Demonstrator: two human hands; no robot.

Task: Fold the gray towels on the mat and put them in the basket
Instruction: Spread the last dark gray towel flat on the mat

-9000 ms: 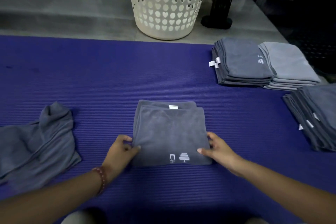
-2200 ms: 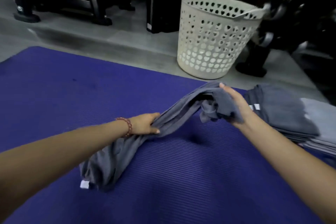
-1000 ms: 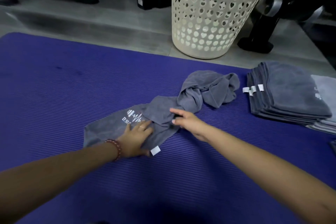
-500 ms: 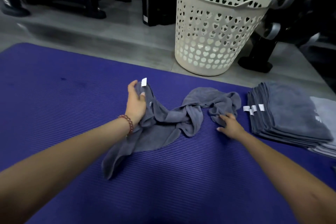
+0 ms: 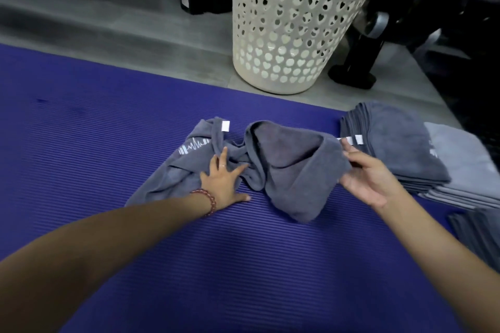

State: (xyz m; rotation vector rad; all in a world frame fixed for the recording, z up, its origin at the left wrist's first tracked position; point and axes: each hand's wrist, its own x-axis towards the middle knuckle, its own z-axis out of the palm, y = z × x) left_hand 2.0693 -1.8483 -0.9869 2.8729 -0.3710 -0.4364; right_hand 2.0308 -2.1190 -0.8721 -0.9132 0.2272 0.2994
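A crumpled gray towel (image 5: 286, 165) with a white tag and a white waveform logo lies twisted on the purple mat (image 5: 81, 143). My left hand (image 5: 223, 184) presses flat on the towel's left part, fingers spread. My right hand (image 5: 365, 178) holds the towel's right edge, lifted a little off the mat, palm turned up. The cream basket (image 5: 295, 21) with heart-shaped holes stands on the floor just past the mat's far edge.
Stacks of folded gray towels (image 5: 400, 146) sit on the mat's right side, with lighter ones (image 5: 460, 170) beside them and another stack (image 5: 481, 235) at the right edge. Dark equipment legs (image 5: 354, 67) stand on the gray floor behind the basket.
My left hand let go of the raised tagged corner and now presses the towel flat. My right hand went from resting on the towel's right end to lifting its edge.
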